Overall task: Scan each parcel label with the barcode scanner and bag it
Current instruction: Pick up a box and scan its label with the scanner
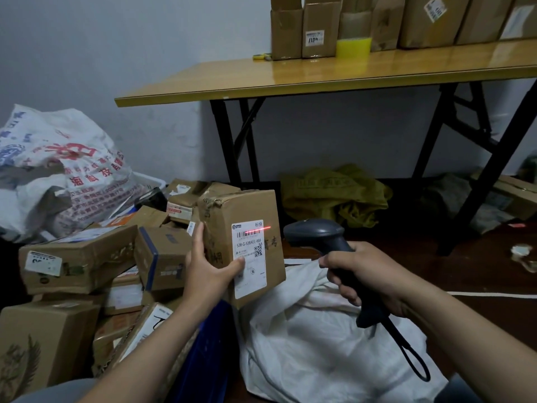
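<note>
- Currently, head view: left hand (203, 266) grips the parcel (226, 210) by its left side, thumb curled onto the label (250, 274). Parcel is held up over the white bag (305, 330) on the floor, beside the box pile (81, 257).
- Right hand (366, 274) wrapped tight round the barcode scanner (316, 234) grip, head aimed at the label; finger prob. on trigger, can't see it.
- Red beam (257, 228) sits high & right, running off the label's right edge, above most of the barcode.
- Risk: no read unless the beam drops & shifts left; bagging w/o a confirmed scan skips this parcel.
- Risk: one-handed side grip, so the box could tip or slip into the pile.
</note>
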